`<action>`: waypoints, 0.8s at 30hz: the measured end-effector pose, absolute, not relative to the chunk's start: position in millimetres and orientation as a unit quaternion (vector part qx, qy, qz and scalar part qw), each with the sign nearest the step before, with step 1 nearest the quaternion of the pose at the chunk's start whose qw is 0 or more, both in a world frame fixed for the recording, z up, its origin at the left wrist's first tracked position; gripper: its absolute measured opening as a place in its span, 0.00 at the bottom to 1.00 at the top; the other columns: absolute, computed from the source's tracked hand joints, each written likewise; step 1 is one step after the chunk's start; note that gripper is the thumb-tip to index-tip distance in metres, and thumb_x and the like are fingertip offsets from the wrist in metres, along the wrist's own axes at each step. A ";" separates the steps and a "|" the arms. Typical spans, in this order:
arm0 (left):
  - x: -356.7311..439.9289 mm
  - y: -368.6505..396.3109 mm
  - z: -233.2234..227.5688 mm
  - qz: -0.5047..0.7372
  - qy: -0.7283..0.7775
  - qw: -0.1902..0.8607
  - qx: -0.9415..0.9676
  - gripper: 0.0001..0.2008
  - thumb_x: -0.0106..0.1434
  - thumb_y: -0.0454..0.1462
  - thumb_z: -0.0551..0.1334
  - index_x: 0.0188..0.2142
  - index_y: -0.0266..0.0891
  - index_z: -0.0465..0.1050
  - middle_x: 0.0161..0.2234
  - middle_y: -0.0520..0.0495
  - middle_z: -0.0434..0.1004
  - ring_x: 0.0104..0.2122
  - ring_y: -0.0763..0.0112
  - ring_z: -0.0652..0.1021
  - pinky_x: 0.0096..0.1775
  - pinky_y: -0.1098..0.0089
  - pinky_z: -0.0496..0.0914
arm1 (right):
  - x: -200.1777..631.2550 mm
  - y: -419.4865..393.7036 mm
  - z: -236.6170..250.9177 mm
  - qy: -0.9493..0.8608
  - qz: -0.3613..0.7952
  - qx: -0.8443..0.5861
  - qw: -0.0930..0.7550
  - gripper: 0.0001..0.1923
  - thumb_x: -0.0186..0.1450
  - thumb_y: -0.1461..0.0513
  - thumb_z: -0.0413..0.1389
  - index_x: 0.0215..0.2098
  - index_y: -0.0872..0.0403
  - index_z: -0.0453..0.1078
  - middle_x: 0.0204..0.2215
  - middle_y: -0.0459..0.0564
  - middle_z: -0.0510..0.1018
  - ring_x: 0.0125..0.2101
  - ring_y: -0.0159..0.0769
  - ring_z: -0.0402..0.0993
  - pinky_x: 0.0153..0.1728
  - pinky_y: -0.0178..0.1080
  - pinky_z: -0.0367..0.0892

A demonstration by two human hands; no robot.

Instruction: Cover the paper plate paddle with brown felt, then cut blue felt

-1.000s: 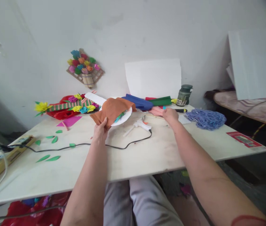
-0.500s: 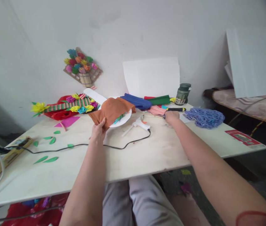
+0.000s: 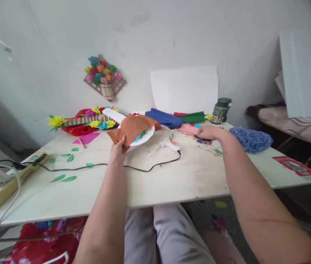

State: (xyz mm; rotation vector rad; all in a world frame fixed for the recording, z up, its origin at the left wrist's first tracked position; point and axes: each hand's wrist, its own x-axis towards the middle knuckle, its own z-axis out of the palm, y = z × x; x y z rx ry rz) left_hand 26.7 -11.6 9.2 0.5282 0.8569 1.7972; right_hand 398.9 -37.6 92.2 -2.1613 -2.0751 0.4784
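My left hand [image 3: 119,148] is closed on the near left edge of an orange sheet [image 3: 133,126], crepe paper or cloth. It drapes over a round white piece [image 3: 147,137], whose rim shows at the right with some teal and green bits under the sheet. A white strip [image 3: 114,115] sticks out behind it. At the back right my right hand [image 3: 209,132] has its fingers closed round dark-handled scissors [image 3: 201,138], partly hidden by the fingers. Pink folded paper [image 3: 187,129] lies just left of that hand. Between the hands rests a white glue gun [image 3: 170,143].
Green paper leaves [image 3: 69,179] and a power strip [image 3: 31,165] lie at left; a black cord [image 3: 141,170] crosses the table. Behind are a flower-decorated piece [image 3: 82,121], blue paper [image 3: 163,118] and a dark jar [image 3: 221,110]. Blue-purple yarn [image 3: 251,140] lies at right.
My right hand has lifted slightly and turned, with the dark-handled scissors now showing at its fingers. My left hand keeps its hold on the orange sheet. The view has swung slightly left.
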 end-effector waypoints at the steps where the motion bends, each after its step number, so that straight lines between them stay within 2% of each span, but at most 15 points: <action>1: 25.8 -11.0 8.9 0.749 0.358 0.513 0.218 0.12 0.50 0.26 0.66 0.35 0.36 0.74 0.30 0.48 0.79 0.27 0.72 0.78 0.34 0.69 0.76 | 395.7 -40.0 92.6 -0.685 0.193 -0.698 0.076 0.16 0.60 0.52 0.56 0.26 0.58 0.72 0.20 0.52 0.76 0.16 0.32 0.70 0.16 0.32 0.59; 3: 22.9 -9.7 8.0 0.748 0.362 0.512 0.215 0.12 0.50 0.26 0.66 0.35 0.37 0.74 0.30 0.49 0.79 0.28 0.71 0.78 0.35 0.69 0.76 | 385.7 -42.8 92.7 -0.689 0.268 -0.661 0.128 0.19 0.60 0.49 0.55 0.28 0.57 0.70 0.21 0.51 0.76 0.14 0.28 0.68 0.13 0.30 0.55; 6: 15.0 -9.0 6.7 0.743 0.371 0.514 0.215 0.11 0.50 0.27 0.66 0.35 0.36 0.74 0.29 0.48 0.78 0.27 0.71 0.78 0.34 0.69 0.76 | 362.1 -39.8 89.3 -0.689 0.359 -0.571 0.264 0.20 0.59 0.48 0.57 0.31 0.57 0.67 0.23 0.51 0.77 0.14 0.26 0.68 0.12 0.28 0.52; 10: 1.6 -12.0 6.5 0.726 0.390 0.524 0.215 0.09 0.51 0.27 0.65 0.33 0.34 0.74 0.27 0.48 0.78 0.25 0.72 0.78 0.31 0.71 0.75 | 317.6 -23.3 76.3 -0.636 0.388 -0.527 0.409 0.19 0.57 0.50 0.60 0.30 0.57 0.65 0.21 0.50 0.77 0.13 0.24 0.66 0.10 0.27 0.53; 12: -4.4 -14.1 7.3 0.712 0.408 0.529 0.214 0.08 0.52 0.27 0.65 0.33 0.33 0.74 0.27 0.48 0.78 0.24 0.73 0.77 0.29 0.72 0.75 | 292.6 -14.3 68.1 -0.616 0.410 -0.518 0.430 0.18 0.56 0.52 0.62 0.30 0.57 0.65 0.20 0.49 0.77 0.12 0.25 0.67 0.09 0.28 0.53; 17: -14.7 -16.7 8.4 0.700 0.419 0.543 0.199 0.10 0.53 0.26 0.63 0.36 0.33 0.74 0.27 0.46 0.78 0.24 0.72 0.78 0.27 0.74 0.74 | 238.0 -4.1 54.0 -0.586 0.442 -0.533 0.421 0.15 0.52 0.57 0.66 0.28 0.56 0.67 0.17 0.46 0.74 0.12 0.29 0.68 0.07 0.28 0.50; 24: -18.7 -16.8 3.5 0.692 0.385 0.564 0.234 0.09 0.53 0.26 0.63 0.35 0.32 0.74 0.28 0.45 0.79 0.25 0.70 0.78 0.25 0.74 0.74 | 205.7 -2.4 46.7 -0.485 0.428 -0.533 0.545 0.12 0.53 0.64 0.62 0.33 0.54 0.65 0.20 0.40 0.71 0.14 0.24 0.64 0.11 0.28 0.57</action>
